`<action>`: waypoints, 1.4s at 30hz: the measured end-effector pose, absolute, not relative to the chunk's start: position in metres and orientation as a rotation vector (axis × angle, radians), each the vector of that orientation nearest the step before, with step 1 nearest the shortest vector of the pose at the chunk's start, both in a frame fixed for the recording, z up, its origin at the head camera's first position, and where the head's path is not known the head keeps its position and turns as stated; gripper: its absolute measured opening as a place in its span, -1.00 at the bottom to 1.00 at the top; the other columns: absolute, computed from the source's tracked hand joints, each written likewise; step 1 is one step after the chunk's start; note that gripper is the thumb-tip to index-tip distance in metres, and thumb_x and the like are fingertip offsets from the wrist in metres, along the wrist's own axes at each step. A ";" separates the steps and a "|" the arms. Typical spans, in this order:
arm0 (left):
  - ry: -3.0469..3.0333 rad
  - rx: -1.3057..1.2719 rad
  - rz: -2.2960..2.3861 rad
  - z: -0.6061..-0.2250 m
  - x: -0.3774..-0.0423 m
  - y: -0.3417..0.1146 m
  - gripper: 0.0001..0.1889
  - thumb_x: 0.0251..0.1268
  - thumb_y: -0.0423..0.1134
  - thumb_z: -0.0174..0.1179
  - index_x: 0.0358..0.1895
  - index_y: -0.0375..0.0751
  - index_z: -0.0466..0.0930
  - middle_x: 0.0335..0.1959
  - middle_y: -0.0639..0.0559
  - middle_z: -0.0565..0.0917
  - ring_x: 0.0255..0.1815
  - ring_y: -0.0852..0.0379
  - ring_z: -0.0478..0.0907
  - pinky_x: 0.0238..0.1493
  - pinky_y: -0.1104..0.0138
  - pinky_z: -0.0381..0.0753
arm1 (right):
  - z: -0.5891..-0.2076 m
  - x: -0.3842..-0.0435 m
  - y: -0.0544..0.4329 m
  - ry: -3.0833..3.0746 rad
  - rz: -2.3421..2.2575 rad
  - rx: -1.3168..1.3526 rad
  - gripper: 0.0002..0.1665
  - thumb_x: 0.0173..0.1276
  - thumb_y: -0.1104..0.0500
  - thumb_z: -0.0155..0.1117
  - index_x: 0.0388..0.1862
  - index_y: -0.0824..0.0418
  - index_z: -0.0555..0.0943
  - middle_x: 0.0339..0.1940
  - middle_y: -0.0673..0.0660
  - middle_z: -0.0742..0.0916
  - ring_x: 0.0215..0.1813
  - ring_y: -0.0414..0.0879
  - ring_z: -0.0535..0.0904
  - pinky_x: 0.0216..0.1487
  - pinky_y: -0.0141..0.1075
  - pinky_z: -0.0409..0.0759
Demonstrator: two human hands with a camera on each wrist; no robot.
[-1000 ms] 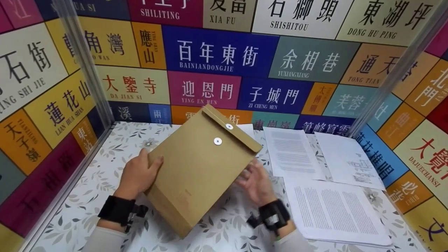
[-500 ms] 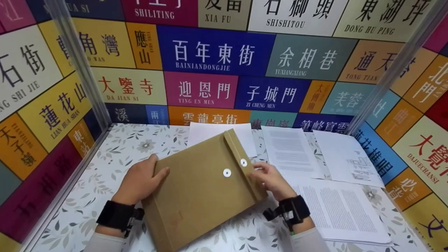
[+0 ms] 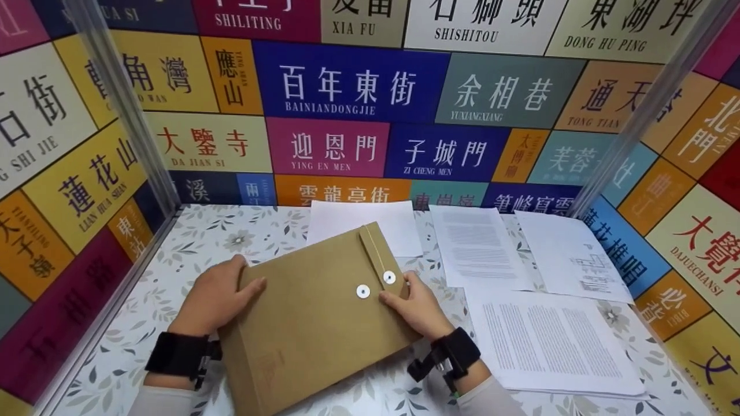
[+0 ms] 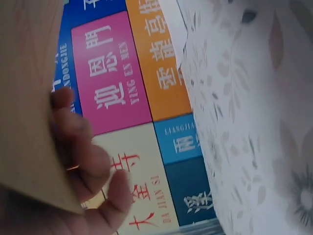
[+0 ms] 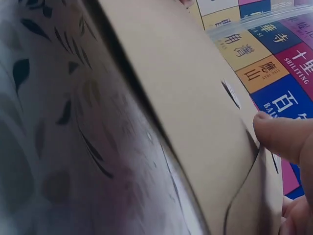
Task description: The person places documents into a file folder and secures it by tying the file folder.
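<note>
The brown envelope (image 3: 312,335) slants across the lower centre of the frame, gripped between both hands: the left hand (image 3: 211,297) holds its left edge, thumb on the front and fingers behind, while the right hand (image 3: 421,306) pinches the flap side, thumb near the flap disc (image 3: 389,278). No string shows between that and the body disc (image 3: 362,291), so a pull by the right thumb could probably lift the flap (image 3: 377,249); whether anything inside would spill, I cannot tell. Squeezing unevenly may crease the card. Swung towards the right of the frame, the envelope could knock the printed stack (image 3: 561,346) askew on the table (image 3: 139,329).
</note>
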State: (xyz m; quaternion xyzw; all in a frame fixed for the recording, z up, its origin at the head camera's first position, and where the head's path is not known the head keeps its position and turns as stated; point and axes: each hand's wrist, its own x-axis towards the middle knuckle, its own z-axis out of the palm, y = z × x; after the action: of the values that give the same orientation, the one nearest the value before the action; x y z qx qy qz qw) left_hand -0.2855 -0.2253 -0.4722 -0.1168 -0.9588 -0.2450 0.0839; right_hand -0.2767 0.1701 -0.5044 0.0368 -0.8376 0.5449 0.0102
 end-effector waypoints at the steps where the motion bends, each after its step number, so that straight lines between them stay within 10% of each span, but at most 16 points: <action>1: -2.868 -0.329 -0.733 -0.471 -0.285 -0.229 -0.44 0.48 0.26 0.17 0.00 -0.26 0.48 -0.29 -0.11 0.59 -0.30 -0.04 0.51 -0.20 0.03 0.55 | -0.506 -0.276 0.168 -2.613 1.719 0.108 -0.48 0.36 0.06 0.52 0.07 0.32 0.49 -0.18 0.19 0.74 -0.25 -0.05 0.71 -0.23 -0.18 0.70; 11: -2.891 -0.147 -0.709 -0.460 -0.280 -0.246 -0.23 0.51 0.31 0.10 0.31 -0.41 0.40 0.14 -0.47 0.55 0.17 -0.44 0.48 0.12 -0.28 0.48 | -0.520 -0.271 0.151 -2.496 1.945 -0.147 -0.42 0.29 0.20 0.50 0.16 0.39 0.45 -0.02 0.30 0.68 -0.16 0.03 0.69 -0.15 -0.09 0.71; 20: -2.923 -0.234 -0.664 -0.463 -0.278 -0.217 -0.35 0.46 0.16 0.25 0.27 -0.38 0.48 0.07 -0.40 0.58 0.08 -0.38 0.54 0.03 -0.22 0.56 | -0.535 -0.252 0.120 -2.462 2.158 -0.124 -0.34 0.20 0.30 0.43 0.24 0.38 0.38 -0.06 0.29 0.68 -0.21 0.02 0.70 -0.20 -0.12 0.73; 28: -3.150 -0.240 -0.781 -0.484 -0.267 -0.170 -0.30 0.41 -0.03 0.35 0.42 -0.46 0.43 0.31 -0.43 0.55 0.35 -0.37 0.47 0.33 -0.20 0.46 | -0.533 -0.249 0.105 -2.830 1.423 0.173 -0.48 0.14 0.14 0.49 0.01 0.38 0.59 -0.38 0.06 0.70 -0.34 -0.12 0.61 -0.28 -0.22 0.64; 37: -3.177 -0.366 -0.420 -0.509 -0.260 -0.130 -0.44 0.23 0.02 0.44 -0.01 -0.48 0.63 -0.14 -0.30 0.65 0.01 -0.24 0.56 0.12 -0.17 0.47 | -0.531 -0.251 0.105 -2.911 1.098 0.382 -0.70 0.18 0.11 0.49 -0.22 0.28 0.68 -0.58 -0.11 0.62 -0.54 -0.23 0.50 -0.35 -0.25 0.54; 42: -3.186 -0.330 -0.371 -0.514 -0.261 -0.129 -0.41 0.21 0.02 0.47 0.08 -0.43 0.62 -0.07 -0.30 0.62 -0.01 -0.28 0.55 0.01 -0.12 0.56 | -0.530 -0.249 0.094 -2.866 1.038 0.415 -0.61 0.20 0.06 0.51 -0.08 0.23 0.67 -0.45 -0.04 0.62 -0.41 -0.17 0.51 -0.35 -0.24 0.53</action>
State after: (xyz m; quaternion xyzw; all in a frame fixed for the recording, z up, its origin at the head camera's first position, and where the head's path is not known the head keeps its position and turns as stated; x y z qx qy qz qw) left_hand -0.2615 -0.1289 -0.5142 -0.1022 -0.9872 -0.1150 -0.0415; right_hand -0.2487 0.0939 -0.5296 0.1350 -0.9312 0.3371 0.0327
